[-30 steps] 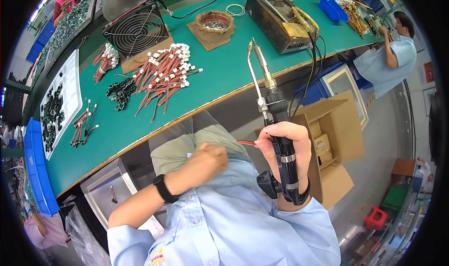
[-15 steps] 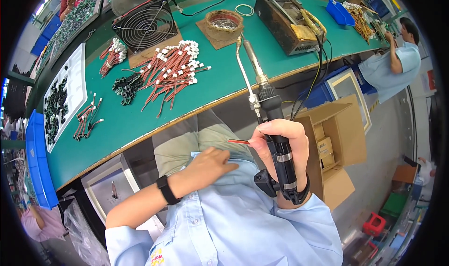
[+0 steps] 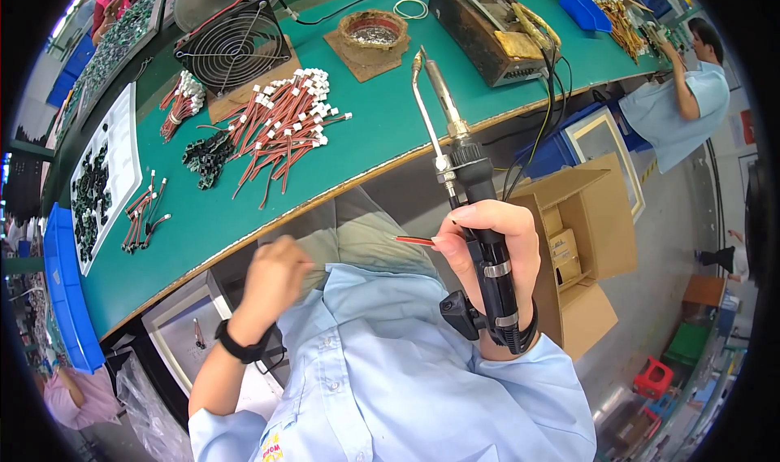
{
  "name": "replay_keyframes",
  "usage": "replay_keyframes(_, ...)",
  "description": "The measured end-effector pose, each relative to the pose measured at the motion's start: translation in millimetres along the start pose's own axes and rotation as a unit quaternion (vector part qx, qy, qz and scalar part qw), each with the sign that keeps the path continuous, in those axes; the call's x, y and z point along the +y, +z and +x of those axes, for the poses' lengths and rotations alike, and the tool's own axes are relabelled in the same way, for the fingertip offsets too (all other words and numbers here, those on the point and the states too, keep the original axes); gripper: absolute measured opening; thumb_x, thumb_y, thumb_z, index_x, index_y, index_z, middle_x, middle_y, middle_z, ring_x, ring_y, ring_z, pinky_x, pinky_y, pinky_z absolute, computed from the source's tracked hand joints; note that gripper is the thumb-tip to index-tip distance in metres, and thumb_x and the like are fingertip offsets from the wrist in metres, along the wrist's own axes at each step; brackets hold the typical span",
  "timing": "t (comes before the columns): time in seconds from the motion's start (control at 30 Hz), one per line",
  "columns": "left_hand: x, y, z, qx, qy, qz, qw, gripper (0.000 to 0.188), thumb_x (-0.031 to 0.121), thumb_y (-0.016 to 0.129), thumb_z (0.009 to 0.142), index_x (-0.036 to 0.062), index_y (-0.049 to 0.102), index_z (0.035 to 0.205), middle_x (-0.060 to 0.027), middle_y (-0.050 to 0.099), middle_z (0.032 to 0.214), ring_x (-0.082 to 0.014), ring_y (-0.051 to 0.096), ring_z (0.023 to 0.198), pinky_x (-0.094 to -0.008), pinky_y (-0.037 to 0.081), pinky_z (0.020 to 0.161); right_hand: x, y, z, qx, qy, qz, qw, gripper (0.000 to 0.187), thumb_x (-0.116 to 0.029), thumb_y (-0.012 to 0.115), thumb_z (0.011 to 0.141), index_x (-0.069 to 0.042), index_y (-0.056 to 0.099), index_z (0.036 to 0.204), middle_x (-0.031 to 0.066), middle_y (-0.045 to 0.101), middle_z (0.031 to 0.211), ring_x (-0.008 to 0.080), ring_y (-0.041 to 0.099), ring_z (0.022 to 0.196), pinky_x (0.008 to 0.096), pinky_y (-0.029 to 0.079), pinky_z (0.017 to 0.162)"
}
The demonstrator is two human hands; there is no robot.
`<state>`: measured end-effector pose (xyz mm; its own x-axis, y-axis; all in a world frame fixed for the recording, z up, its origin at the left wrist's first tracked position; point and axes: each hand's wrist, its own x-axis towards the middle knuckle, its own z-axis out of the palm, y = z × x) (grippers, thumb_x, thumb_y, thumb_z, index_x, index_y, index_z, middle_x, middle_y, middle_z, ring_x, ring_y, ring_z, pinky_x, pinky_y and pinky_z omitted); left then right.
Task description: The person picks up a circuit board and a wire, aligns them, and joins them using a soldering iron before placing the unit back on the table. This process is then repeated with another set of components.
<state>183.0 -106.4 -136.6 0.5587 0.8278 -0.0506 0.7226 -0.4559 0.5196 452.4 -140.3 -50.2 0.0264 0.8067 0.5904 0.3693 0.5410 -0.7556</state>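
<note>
My right hand (image 3: 497, 247) is wrapped round the black handle of a soldering iron (image 3: 467, 149), whose metal tip points up toward the bench. A thin metal feed tube (image 3: 426, 112) runs alongside the iron to its tip. Between thumb and fingertips of the same hand, a short piece of red wire (image 3: 415, 240) sticks out to the left. My left hand (image 3: 276, 277), with a black band at the wrist, hovers over my lap just short of the bench edge. Its fingers are blurred, and I see nothing in them.
On the green bench (image 3: 268, 187) lie red wire leads with white connectors (image 3: 280, 121), dark small parts (image 3: 207, 157) and a few finished-looking leads (image 3: 145, 222). Behind stand a fan (image 3: 236, 52), a round solder pot (image 3: 374, 33) and a soldering station (image 3: 487, 43). An open carton (image 3: 601, 234) sits right.
My left hand has moved left and up from my shirt front toward the bench edge. My right hand keeps its hold on the soldering iron and wire; the view has shifted slightly.
</note>
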Motion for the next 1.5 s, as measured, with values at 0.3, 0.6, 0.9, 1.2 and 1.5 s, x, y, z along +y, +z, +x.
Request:
replay_keyframes(0.3, -85, -24, -92, 0.109, -0.216, 0.177, 0.954, 0.009, 0.008, 0.065, 0.074, -0.0007, 0.062, 0.073, -0.0150, 0.059, 0.068, -0.0330, 0.060, 0.066, -0.0384, 0.047, 0.061, 1, 8, 2, -0.005, 0.025, 0.019, 0.999, 0.031, 0.003, 0.068, 0.078, -0.002, 0.049, 0.102, 0.0083, 0.058, 0.075, 0.0122, 0.057, 0.063, 0.0224, 0.045, 0.058)
replay_keyframes(0.6, 22, 28, 4, -0.058, 0.130, -0.119, 0.983, 0.013, 0.012, 0.065, 0.074, 0.0050, 0.064, 0.085, -0.0082, 0.058, 0.082, -0.0281, 0.057, 0.083, -0.0375, 0.047, 0.071, -16, 23, -2, -0.021, 0.016, 0.006, 1.000, 0.032, 0.002, 0.069, 0.077, -0.003, 0.050, 0.101, 0.0099, 0.060, 0.076, 0.0125, 0.058, 0.061, 0.0231, 0.046, 0.056)
replay_keyframes(0.9, 6, 58, 19, -0.055, 0.070, -0.116, 0.989, 0.007, 0.011, 0.063, 0.075, 0.0049, 0.061, 0.073, -0.0113, 0.060, 0.079, -0.0313, 0.059, 0.077, -0.0380, 0.046, 0.066, -5, 13, -2, -0.014, 0.002, -0.011, 1.000, 0.032, 0.001, 0.070, 0.076, -0.003, 0.050, 0.101, 0.0088, 0.061, 0.073, 0.0135, 0.060, 0.061, 0.0233, 0.046, 0.056)
replay_keyframes(1.2, -123, -45, -88, 0.137, -0.296, 0.051, 0.944, 0.021, 0.019, 0.067, 0.078, -0.0021, 0.064, 0.081, -0.0177, 0.062, 0.069, -0.0290, 0.059, 0.059, -0.0362, 0.044, 0.056, 2, 34, 36, -0.033, 0.018, 0.005, 0.999, 0.033, 0.003, 0.070, 0.075, -0.004, 0.050, 0.100, 0.0092, 0.061, 0.074, 0.0137, 0.059, 0.061, 0.0238, 0.046, 0.057)
replay_keyframes(1.5, -16, -167, -38, -0.052, -0.131, -0.230, 0.963, 0.029, 0.017, 0.072, 0.074, -0.0003, 0.064, 0.095, -0.0127, 0.066, 0.086, -0.0270, 0.062, 0.080, -0.0330, 0.048, 0.073, -14, 105, 119, -0.136, -0.015, 0.038, 0.990, 0.038, 0.006, 0.072, 0.071, -0.006, 0.050, 0.099, 0.0089, 0.058, 0.071, 0.0177, 0.057, 0.060, 0.0272, 0.045, 0.055)
